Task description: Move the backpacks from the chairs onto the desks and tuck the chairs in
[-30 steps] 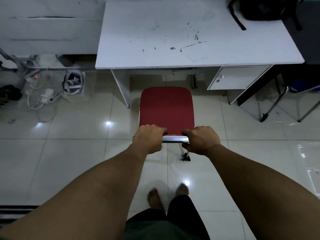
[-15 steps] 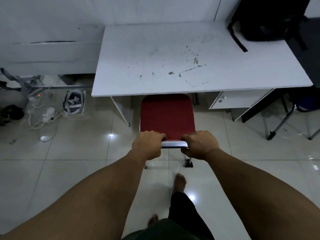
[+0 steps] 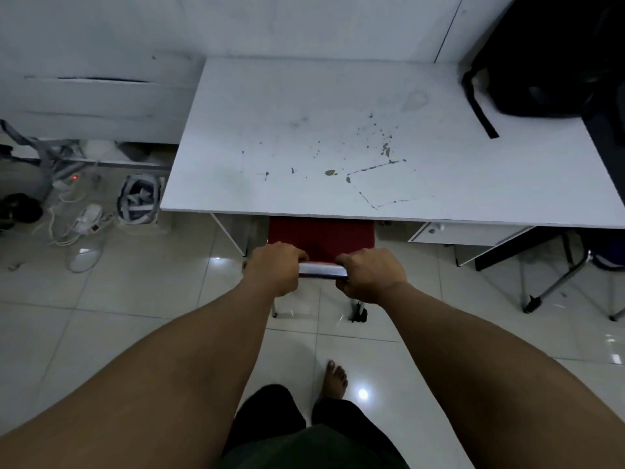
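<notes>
Both hands, left hand and right hand, have fingers wrapped tight on the chair back rail; its red seat sits half under the counter. Pushed crooked, it could knock the counter leg. The backpack rests on the counter's far right corner. The drawer underneath looks shut, contents hidden.

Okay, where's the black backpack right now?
In the head view, the black backpack sits on the far right corner of the white desk, against the wall, one strap trailing toward the desk's front edge.
</notes>
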`<state>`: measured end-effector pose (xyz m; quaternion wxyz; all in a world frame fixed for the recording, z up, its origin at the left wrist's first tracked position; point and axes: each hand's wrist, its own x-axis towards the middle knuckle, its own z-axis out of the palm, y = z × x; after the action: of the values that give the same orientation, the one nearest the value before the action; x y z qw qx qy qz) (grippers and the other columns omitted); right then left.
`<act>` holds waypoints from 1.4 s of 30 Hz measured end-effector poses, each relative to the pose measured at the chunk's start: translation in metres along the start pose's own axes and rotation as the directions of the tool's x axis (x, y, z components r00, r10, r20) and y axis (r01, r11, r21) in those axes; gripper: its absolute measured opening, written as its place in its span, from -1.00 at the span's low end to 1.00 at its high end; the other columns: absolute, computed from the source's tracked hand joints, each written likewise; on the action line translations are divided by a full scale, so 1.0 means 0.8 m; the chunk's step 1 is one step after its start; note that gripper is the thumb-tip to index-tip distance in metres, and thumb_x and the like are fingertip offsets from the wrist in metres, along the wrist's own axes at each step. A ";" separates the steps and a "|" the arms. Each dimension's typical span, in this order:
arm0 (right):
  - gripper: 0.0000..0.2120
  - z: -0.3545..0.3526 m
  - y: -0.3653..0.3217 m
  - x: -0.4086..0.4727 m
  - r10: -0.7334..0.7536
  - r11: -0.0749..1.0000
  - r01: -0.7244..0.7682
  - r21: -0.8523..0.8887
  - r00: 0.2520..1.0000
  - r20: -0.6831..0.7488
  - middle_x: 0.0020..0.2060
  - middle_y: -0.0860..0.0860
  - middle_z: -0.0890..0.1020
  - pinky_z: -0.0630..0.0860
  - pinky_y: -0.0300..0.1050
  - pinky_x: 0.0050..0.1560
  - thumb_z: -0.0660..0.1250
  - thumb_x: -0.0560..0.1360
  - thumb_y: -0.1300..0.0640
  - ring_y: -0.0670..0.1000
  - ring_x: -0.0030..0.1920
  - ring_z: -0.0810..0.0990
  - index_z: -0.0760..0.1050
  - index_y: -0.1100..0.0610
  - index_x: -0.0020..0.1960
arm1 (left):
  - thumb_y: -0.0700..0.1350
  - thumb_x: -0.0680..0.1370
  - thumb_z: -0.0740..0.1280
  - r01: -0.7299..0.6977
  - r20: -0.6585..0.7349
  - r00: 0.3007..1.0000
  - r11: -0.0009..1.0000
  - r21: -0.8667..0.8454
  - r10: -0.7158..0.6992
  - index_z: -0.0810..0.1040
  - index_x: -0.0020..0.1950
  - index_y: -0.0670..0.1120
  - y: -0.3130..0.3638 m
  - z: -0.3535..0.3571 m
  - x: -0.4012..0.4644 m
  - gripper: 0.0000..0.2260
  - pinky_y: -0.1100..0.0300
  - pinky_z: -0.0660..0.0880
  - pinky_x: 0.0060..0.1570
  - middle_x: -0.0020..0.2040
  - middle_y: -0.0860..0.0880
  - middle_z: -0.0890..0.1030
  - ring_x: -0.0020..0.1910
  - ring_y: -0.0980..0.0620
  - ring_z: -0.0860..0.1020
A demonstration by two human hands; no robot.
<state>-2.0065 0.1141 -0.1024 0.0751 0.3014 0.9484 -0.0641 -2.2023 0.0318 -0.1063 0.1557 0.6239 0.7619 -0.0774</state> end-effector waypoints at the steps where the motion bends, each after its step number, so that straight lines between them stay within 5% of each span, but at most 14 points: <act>1: -0.77 -0.002 0.007 0.007 -0.001 1.000 0.001 -0.003 1.000 0.001 -0.35 -0.07 0.55 0.05 -0.24 -0.46 0.24 0.44 -0.18 0.01 -0.42 0.41 0.51 -0.08 -0.03 | -0.12 0.34 0.37 -0.002 -0.008 1.000 1.000 0.007 0.002 0.55 0.20 0.25 0.000 -0.005 0.009 -0.53 0.17 0.44 -0.27 -0.11 0.10 0.62 -0.23 0.03 0.52; 9: -0.74 -0.013 0.047 0.059 0.027 0.999 -0.027 -0.020 1.000 -0.011 -0.32 -0.09 0.61 0.06 -0.25 -0.47 0.25 0.39 -0.22 0.02 -0.41 0.45 0.52 -0.11 -0.04 | -0.05 0.33 0.37 -0.070 -0.031 0.997 0.998 0.004 0.070 0.56 0.22 0.23 -0.012 -0.026 0.072 -0.55 0.18 0.47 -0.23 -0.10 0.10 0.63 -0.17 0.03 0.57; 14: -0.69 -0.023 0.059 0.094 0.074 0.997 -0.074 -0.011 0.997 -0.015 -0.21 -0.07 0.67 0.28 -0.17 -0.32 0.26 0.40 -0.21 0.07 -0.25 0.61 0.54 -0.12 0.07 | -0.07 0.30 0.33 -0.063 -0.003 0.998 0.998 0.013 0.063 0.55 0.21 0.24 -0.028 -0.046 0.109 -0.51 0.19 0.37 -0.30 -0.11 0.08 0.60 -0.25 0.02 0.47; 29: -0.65 -0.021 0.063 0.100 0.109 0.994 -0.110 0.028 0.994 0.020 -0.14 -0.08 0.67 0.32 -0.15 -0.28 0.27 0.41 -0.20 0.06 -0.20 0.63 0.51 -0.15 0.16 | -0.06 0.30 0.31 -0.159 0.016 0.987 0.987 -0.019 0.159 0.57 0.17 0.18 -0.035 -0.047 0.120 -0.56 0.18 0.33 -0.27 -0.13 0.08 0.57 -0.18 -0.01 0.53; 35: -0.67 -0.034 0.053 0.096 0.175 0.978 -0.190 0.084 0.971 0.160 -0.05 -0.05 0.64 0.42 -0.10 -0.19 0.30 0.44 -0.09 0.06 -0.09 0.60 0.48 -0.09 0.19 | -0.10 0.39 0.33 -0.092 0.254 0.960 0.991 -0.102 0.115 0.43 0.36 0.13 -0.029 -0.069 0.113 -0.48 0.13 0.41 -0.14 0.11 0.03 0.54 0.04 -0.03 0.53; 38: -0.68 -0.049 0.047 0.096 0.209 0.947 -0.268 0.175 0.932 0.295 0.00 0.00 0.62 0.46 -0.08 -0.14 0.32 0.45 0.02 0.07 -0.04 0.58 0.49 -0.07 0.21 | -0.12 0.48 0.32 -0.075 0.406 0.905 0.987 -0.145 0.129 0.38 0.44 0.06 -0.025 -0.087 0.111 -0.48 0.08 0.48 0.09 0.27 -0.04 0.51 0.19 -0.06 0.50; 42: -0.67 -0.084 0.039 0.101 0.231 0.921 -0.347 0.175 0.852 0.470 0.02 0.04 0.63 0.59 -0.02 0.02 0.40 0.45 0.00 0.07 -0.01 0.62 0.55 0.02 0.20 | -0.10 0.49 0.31 -0.061 0.443 0.891 0.994 -0.089 0.094 0.43 0.41 0.03 -0.023 -0.126 0.100 -0.54 0.05 0.48 0.15 0.32 -0.04 0.48 0.23 -0.08 0.49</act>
<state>-2.0605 0.1957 -0.0538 0.2574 0.4262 0.8336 -0.2393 -2.2484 0.1336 -0.0396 0.3520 0.6132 0.6827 -0.1846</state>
